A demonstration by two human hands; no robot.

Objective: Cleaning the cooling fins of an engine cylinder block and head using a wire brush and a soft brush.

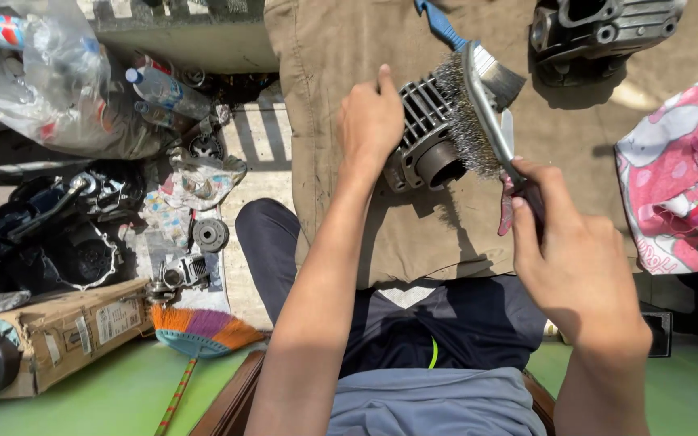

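At the far left lies a crumpled clear plastic bag point(50, 73), with a plastic bottle point(173, 91) just right of it; nearer, dark engine parts point(66, 234) crowd the floor beside a cardboard box point(70, 331); near that box a broom point(202, 329) with orange and purple bristles rests on the green floor point(107, 396).

Toward the middle a tan cloth point(341, 145) is spread out, and on it sits a finned metal engine cylinder point(426, 133) — its round bore faces the near side. The left hand point(369, 121) presses against the cylinder's left side, fingers curled over the fins and thumb pointing to the far side; it grips the part firmly.

Right of that, a wire brush point(472, 113) lies against the cylinder's fins, its bristles touching the metal; the right hand point(575, 258) closes around the near end of the brush handle, fingers wrapped tight. A blue-handled paintbrush point(466, 48) lies just beyond, partly under the wire brush.

At the far right another dark engine casing point(599, 32) sits on the cloth; nearer, at the right edge, lies a pink patterned fabric point(680, 178).
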